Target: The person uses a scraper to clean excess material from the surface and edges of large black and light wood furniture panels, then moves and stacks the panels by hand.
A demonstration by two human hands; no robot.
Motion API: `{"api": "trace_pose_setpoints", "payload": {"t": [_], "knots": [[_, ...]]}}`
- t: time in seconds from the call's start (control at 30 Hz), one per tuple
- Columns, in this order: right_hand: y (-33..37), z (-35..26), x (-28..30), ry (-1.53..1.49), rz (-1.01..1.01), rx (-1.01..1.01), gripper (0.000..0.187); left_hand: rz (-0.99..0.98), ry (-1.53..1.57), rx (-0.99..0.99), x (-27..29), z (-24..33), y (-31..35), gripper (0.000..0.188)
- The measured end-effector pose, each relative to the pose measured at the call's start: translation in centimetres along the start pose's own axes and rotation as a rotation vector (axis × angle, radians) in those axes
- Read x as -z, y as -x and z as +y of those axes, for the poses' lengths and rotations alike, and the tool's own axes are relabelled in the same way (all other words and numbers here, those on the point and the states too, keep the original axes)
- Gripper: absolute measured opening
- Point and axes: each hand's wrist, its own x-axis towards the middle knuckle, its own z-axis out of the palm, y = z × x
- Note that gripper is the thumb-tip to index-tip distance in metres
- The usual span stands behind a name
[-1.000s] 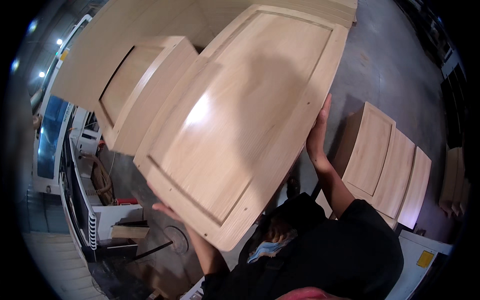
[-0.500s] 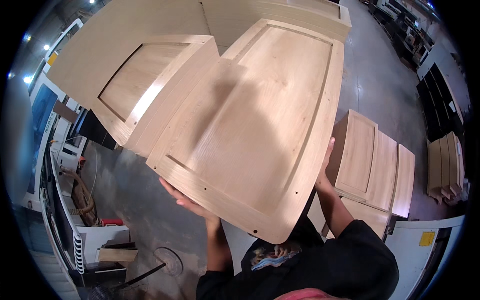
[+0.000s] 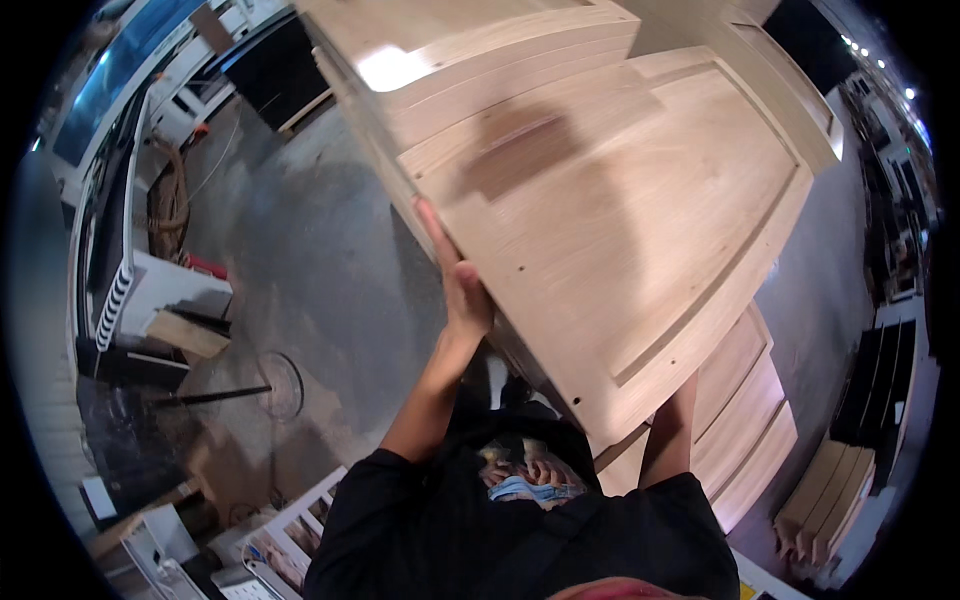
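Observation:
A large pale wooden cabinet door with a recessed centre panel and small holes along its frame lies tilted in front of me. My left hand grips its near left edge, the fingers along the side. My right forearm goes beneath the door's near right side, and the door hides that hand. Just beyond stands a stack of similar doors, close against the far left edge of the held one. A dark shadow falls across the held door.
More wooden doors lie to the right, low down. Further right are stacked tan panels and black panels. On the left are a white machine, a hose and a round-ended black stand on the grey floor.
The held door has turned clockwise and shifted to the right in view. My left hand has moved up along its edge. My right hand, earlier seen at the right edge, is now hidden underneath.

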Motion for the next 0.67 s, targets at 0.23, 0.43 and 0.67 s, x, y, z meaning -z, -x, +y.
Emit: {"api": "trace_pose_setpoints", "payload": {"t": [0.23, 0.43, 0.67], "knots": [[7.6, -4.8, -2.1, 0.426, 0.049, 0.266, 0.078, -0.217, -0.188, -0.163, 3.4, -0.6, -1.6, 0.097], [17.1, -5.3, -10.6, 0.119, 0.368, 0.191, 0.082, -0.51, -0.134, -0.132, 6.0, -1.2, -2.4, 0.105], [17.2, -3.9, -13.2, 0.051, 0.45, 0.134, 0.092, -0.885, -0.076, 0.076, 13.8, 0.2, -4.6, 0.098]]}}
